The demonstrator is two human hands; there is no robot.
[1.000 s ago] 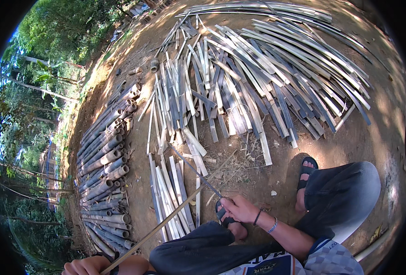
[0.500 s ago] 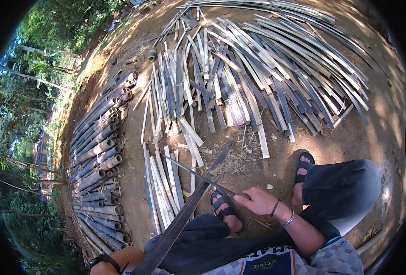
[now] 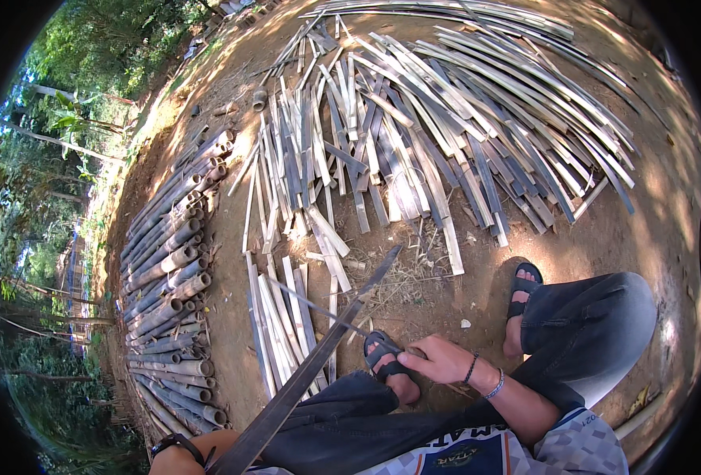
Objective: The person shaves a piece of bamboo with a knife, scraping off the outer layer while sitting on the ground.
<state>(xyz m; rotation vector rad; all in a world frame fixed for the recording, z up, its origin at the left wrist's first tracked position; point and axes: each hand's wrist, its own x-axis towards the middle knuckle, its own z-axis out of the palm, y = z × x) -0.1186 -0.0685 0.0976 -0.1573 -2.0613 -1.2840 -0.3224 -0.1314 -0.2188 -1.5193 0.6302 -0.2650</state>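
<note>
A long dark bamboo strip [image 3: 303, 380] slants up from the lower edge, its tip over the ground in front of me. Its near end runs out of view beside my left hand [image 3: 222, 445], whose fingers are hidden at the lower edge; only a wristwatch and some skin show. My right hand [image 3: 439, 362] is closed around the handle of a long, thin-bladed knife [image 3: 311, 305]. The blade is blurred and crosses the strip near its far part, pointing left; whether it touches the strip I cannot tell.
Split bamboo strips [image 3: 453, 119] lie in a wide heap ahead, with a smaller bunch [image 3: 275, 324] nearer on the left. Bamboo poles [image 3: 168, 277] are stacked at the left. Shavings [image 3: 402, 285] litter the soil near my sandalled feet [image 3: 388, 360].
My right hand and the knife have shifted slightly toward me, and the blade crosses the strip a little lower. The strip has moved only slightly.
</note>
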